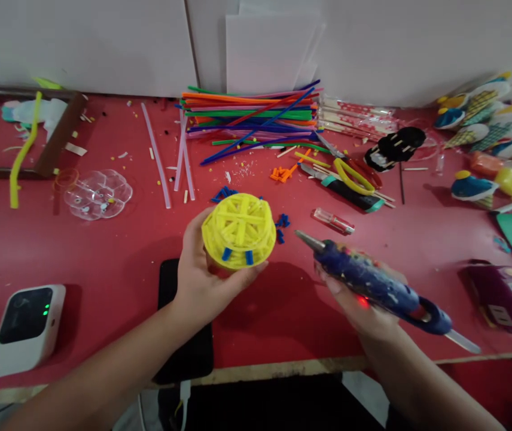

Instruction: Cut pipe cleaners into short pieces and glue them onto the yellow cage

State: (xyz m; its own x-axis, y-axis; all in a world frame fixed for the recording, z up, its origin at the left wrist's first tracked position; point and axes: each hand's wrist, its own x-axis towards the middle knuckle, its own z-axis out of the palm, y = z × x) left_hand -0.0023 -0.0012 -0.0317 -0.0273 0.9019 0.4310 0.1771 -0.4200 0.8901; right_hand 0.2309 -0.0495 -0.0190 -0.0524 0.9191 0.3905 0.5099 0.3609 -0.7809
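Looks forward and down from the head, near left hand [200, 272] and right hand [350, 303]. Faces red table [112, 257] and wall [81, 45].

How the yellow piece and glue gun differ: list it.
The yellow piece is squat and round; the glue gun is long, with a pointed nozzle. The yellow piece sits in the left hand, the glue gun in the right hand. Both are held above the red table.

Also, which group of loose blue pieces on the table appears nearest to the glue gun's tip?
The right-hand blue group, seen between the yellow piece and the glue gun; the left-hand blue group shows past the yellow piece's far edge.
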